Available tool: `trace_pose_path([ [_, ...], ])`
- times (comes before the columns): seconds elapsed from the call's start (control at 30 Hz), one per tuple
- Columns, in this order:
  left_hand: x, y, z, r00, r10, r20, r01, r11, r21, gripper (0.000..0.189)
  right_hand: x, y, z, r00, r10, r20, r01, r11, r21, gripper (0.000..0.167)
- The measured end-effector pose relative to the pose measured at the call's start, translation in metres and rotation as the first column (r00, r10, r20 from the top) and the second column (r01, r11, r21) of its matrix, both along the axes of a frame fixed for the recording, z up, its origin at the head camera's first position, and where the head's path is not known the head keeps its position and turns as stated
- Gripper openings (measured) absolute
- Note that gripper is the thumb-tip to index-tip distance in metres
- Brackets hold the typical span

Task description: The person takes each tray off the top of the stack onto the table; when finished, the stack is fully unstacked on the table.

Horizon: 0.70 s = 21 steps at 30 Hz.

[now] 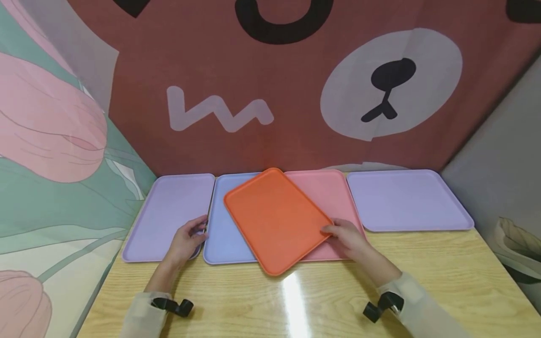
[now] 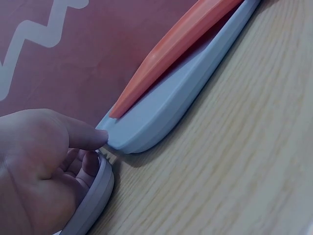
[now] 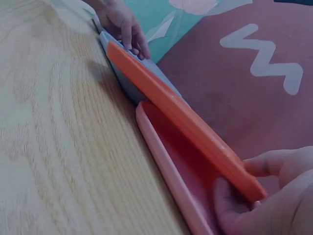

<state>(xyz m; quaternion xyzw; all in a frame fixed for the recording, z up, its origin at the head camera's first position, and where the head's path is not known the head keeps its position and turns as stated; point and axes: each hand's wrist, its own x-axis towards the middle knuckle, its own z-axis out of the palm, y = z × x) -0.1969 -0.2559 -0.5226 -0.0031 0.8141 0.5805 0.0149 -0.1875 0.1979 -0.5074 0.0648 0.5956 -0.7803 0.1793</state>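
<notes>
An orange tray (image 1: pixel 276 220) lies askew and tilted over a blue tray (image 1: pixel 230 244) and a pink tray (image 1: pixel 327 188). My right hand (image 1: pixel 348 239) pinches its right corner, thumb on top and fingers underneath. In the right wrist view, this corner of the orange tray (image 3: pixel 195 132) is raised above the pink tray (image 3: pixel 164 154). My left hand (image 1: pixel 186 239) is at the seam between the blue tray and the left purple tray (image 1: pixel 169 211). Its thumb (image 2: pixel 93 137) touches the blue tray's rim in the left wrist view, while the other fingers are bent beside the purple rim.
Another purple tray (image 1: pixel 410 199) lies at the right end of the row. All the trays rest on a wooden table (image 1: pixel 236 300), against a brown cloth (image 1: pixel 211 155) with a bear print. A beige bag-like item (image 1: pixel 520 244) is beyond the table's right edge.
</notes>
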Motion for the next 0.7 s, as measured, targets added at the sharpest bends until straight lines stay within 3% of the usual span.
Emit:
trace_pose_path([
  [0.17, -0.001, -0.002, -0.003, 1.000, -0.019, -0.021, 0.018, 0.999, -0.045, 0.056, 0.008, 0.005, 0.007, 0.989, 0.126, 0.076, -0.123, 0.991, -0.048, 0.072],
  [0.23, -0.002, -0.003, -0.003, 0.999, -0.024, -0.024, 0.023, 0.999, -0.044, 0.056, 0.010, 0.005, 0.008, 0.984, 0.157, 0.083, -0.151, 0.986, -0.066, 0.071],
  [0.3, -0.002, -0.003, -0.003, 0.999, -0.027, -0.026, 0.026, 0.999, -0.042, 0.055, 0.012, 0.004, 0.008, 0.984, 0.161, 0.083, -0.153, 0.984, -0.088, 0.060],
  [0.43, -0.003, -0.003, -0.003, 0.999, -0.024, -0.022, 0.023, 0.999, -0.034, 0.055, 0.016, 0.001, 0.008, 0.991, 0.101, 0.091, -0.088, 0.987, -0.137, 0.023],
  [0.5, -0.002, -0.003, -0.003, 1.000, -0.026, -0.017, 0.025, 0.999, -0.035, 0.055, 0.019, 0.000, 0.008, 0.994, 0.054, 0.100, -0.038, 0.987, -0.155, 0.014],
  [0.6, -0.001, -0.003, -0.002, 0.999, -0.032, -0.011, 0.032, 0.999, -0.042, 0.055, 0.023, -0.002, 0.009, 0.994, -0.028, 0.105, 0.046, 0.982, -0.181, 0.016],
  [0.7, 0.000, -0.002, 0.000, 0.999, -0.036, -0.006, 0.036, 0.998, -0.049, 0.056, 0.026, -0.004, 0.009, 0.992, -0.083, 0.096, 0.101, 0.975, -0.199, 0.032],
])
